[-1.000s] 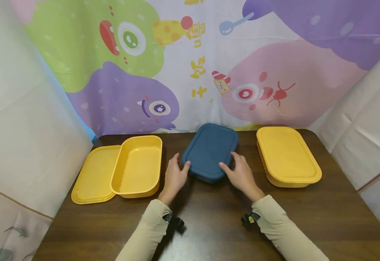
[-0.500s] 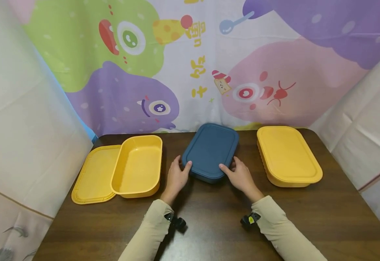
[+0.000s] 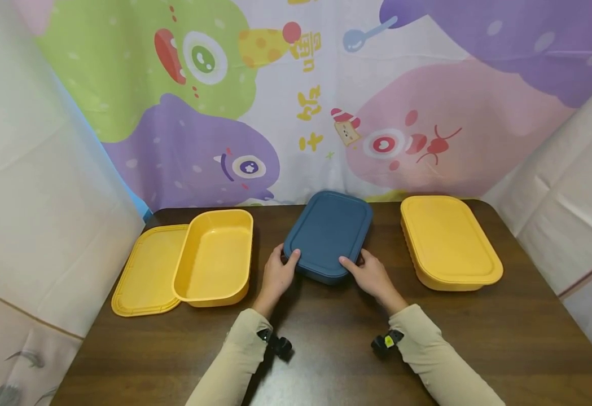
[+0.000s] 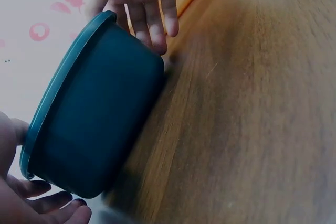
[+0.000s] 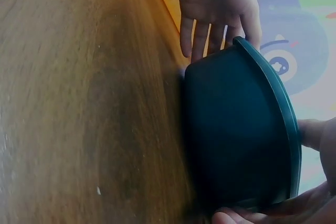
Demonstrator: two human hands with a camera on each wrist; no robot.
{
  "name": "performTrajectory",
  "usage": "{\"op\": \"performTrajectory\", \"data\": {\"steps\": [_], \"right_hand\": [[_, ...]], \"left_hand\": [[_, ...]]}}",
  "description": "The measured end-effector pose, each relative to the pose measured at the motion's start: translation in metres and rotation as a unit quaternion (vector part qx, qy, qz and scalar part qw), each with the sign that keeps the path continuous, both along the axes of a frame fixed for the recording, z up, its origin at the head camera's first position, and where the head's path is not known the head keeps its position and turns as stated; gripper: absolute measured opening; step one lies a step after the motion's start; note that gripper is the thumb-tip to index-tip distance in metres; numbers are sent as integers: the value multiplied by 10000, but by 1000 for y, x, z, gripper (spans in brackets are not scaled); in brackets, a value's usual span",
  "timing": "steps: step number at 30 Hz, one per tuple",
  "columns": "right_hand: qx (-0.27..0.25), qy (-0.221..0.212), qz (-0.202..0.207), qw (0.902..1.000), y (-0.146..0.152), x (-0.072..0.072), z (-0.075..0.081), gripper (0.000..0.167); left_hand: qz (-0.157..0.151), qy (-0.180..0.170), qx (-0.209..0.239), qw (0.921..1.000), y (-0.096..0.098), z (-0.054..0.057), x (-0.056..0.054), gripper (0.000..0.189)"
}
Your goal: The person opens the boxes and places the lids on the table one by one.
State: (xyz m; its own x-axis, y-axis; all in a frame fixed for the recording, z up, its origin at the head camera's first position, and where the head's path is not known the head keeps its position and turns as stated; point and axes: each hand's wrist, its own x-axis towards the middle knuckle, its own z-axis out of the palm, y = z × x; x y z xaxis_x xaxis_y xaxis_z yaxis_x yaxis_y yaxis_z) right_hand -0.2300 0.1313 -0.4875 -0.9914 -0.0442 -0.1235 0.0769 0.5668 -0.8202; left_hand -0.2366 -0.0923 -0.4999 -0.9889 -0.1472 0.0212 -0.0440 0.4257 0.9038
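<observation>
- Though the blue box (image 3: 328, 234) has barely shifted on the table (image 3: 326, 349), near twelve o'clock from the person, we see both hands settled differently at its near end.
- At its four o'clock corner, the right hand (image 3: 373, 276) has drawn back along the side; we see its thumb on the blue lid (image 3: 328, 225) and its fingers partly bent around the wall, holding that corner.
- At eight o'clock, the left hand (image 3: 277, 277) has drawn back slightly, likewise half-closed on its corner; how firmly either grips, we cannot tell.
- We judge the hold to be more evenly matched now, leaving the box steadied, lid still on.
- At nine o'clock, the open yellow box (image 3: 214, 259), overlapping the flat yellow lid (image 3: 145, 273), stays put, as does the lidded yellow box (image 3: 450, 242) at three.
</observation>
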Motion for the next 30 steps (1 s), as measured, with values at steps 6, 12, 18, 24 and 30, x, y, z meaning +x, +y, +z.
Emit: {"op": "performTrajectory", "data": {"steps": [6, 12, 18, 24, 30], "right_hand": [[-139, -58, -76, 9999, -2, 1, 1, 63], [-270, -152, -151, 9994, -4, 3, 3, 67], [-326, -72, -169, 9993, -6, 0, 3, 62], [-232, 57, -241, 9994, -8, -1, 5, 55], [-287, 7, -192, 9994, -7, 0, 6, 55]], "left_hand": [[86, -126, 287, 9995, 1, 2, 0, 50], [68, -197, 545, 9983, 1, 3, 0, 47], [90, -221, 686, 9974, 3, 5, -1, 43], [104, -328, 904, 9953, 4, 7, 1, 41], [199, -308, 864, 9956, 5, 7, 2, 39]]}}
